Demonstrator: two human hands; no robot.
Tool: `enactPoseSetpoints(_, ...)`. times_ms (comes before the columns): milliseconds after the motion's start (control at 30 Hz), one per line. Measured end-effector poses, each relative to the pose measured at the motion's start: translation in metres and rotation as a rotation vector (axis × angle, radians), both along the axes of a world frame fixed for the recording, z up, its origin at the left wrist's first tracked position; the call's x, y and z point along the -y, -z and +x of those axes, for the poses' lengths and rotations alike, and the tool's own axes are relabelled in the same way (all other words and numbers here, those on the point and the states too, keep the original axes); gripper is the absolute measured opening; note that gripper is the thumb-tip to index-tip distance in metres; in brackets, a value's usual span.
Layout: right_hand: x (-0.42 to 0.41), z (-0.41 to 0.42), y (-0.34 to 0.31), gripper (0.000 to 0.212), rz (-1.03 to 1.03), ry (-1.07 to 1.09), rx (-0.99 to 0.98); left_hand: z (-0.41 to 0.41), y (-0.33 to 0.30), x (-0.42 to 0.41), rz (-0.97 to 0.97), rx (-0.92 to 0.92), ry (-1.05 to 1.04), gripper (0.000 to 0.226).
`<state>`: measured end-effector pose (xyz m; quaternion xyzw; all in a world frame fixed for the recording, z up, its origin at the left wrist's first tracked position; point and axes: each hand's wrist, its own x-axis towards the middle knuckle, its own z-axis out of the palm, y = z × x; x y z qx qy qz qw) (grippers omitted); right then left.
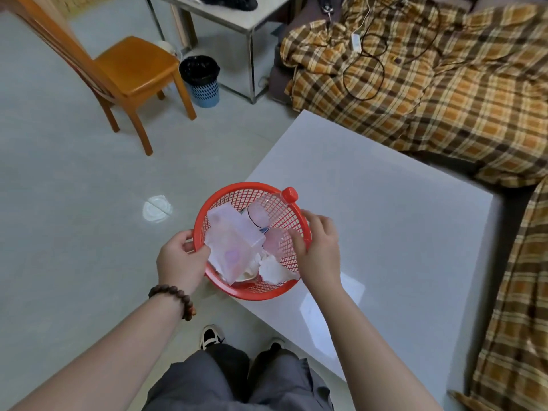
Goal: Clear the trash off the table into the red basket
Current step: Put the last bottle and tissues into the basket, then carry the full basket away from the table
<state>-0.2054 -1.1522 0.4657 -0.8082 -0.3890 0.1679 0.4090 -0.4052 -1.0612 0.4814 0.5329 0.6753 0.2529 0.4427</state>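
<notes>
At the near left corner of the white surface (385,209), a red basket (234,197) of open mesh sits partly over the edge, held between two bare hands. Left hand (181,262): fingers curled around the basket's left rim, thumb inside against a translucent plastic box (232,241) that leans across the basket's interior; a brown bead bracelet (175,296) circles the wrist. Right hand (318,247): fingers wrapped over the right rim, thumb inside the mesh wall. Contents of the basket: the plastic box, a clear plastic bottle (267,215) lying slanted with its red cap (289,194) projecting past the far rim, and crumpled white paper (274,269) at the near side. The bottle bears a label, but its writing is too blurred to read; no other legible text or brand appears. Surroundings: a plaid cloth (444,99) in brown and yellow covers the furniture beyond the surface, with dark cables (364,72) lying on it. On the floor (74,218) stand a wooden chair (133,69) and a blue bin (201,81) lined with a black bag, and a small white object (157,207) lies left of the basket.
</notes>
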Motion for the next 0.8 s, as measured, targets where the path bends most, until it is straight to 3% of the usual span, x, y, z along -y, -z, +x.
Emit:
enactPoseSetpoints(167,0.008,0.01,0.009,0.047,-0.212,0.084,-0.277,-0.014,-0.006,-0.005,0.002,0.03,-0.03,0.022)
enactPoseSetpoints(267,-0.001,0.002,0.007,0.041,-0.189,0.009,-0.562,-0.029,-0.015,-0.011,0.023,0.057,-0.05,0.024)
enactPoseSetpoints(333,-0.013,-0.009,0.006,0.032,-0.155,-0.067,-0.636,-0.042,-0.02,-0.017,0.044,0.058,-0.078,0.028)
enactPoseSetpoints(567,-0.068,-0.07,0.004,0.039,-0.163,-0.136,-0.575,-0.097,-0.019,-0.06,0.056,0.022,-0.14,0.042)
enactPoseSetpoints(700,-0.119,-0.114,0.015,0.031,-0.203,-0.109,-0.484,-0.139,0.0,-0.103,0.04,0.009,-0.15,0.018)
enactPoseSetpoints(800,-0.171,-0.156,0.023,0.034,-0.216,-0.095,-0.436,-0.185,0.012,-0.152,0.005,0.022,-0.117,0.013)
